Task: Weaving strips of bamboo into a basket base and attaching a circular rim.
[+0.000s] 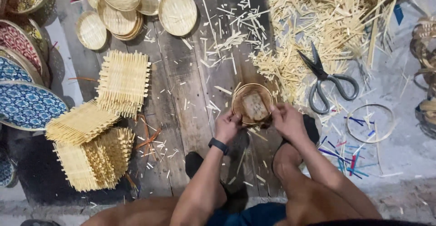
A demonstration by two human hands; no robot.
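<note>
No packages, labels, signs or screens are evident on the floor or among the woven goods. One possible exception: the dark band on the left wrist may carry a small screen, but its face cannot be made out.

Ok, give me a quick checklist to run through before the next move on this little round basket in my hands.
1. Both hands on the work: left hand and right hand each hold the rim of the small round basket. Ok.
2. Basket steady over the wooden floor, between the knees. Ok.
3. Scissors within view, lying apart to the right on the bamboo offcuts. Ok.
4. Thin hoop lying free beside the scissors. Ok.
5. Rim seated evenly all round: the fingers hide the near edge. Cannot tell.
6. Floor around the knees free of splinters. Not ok.
</note>
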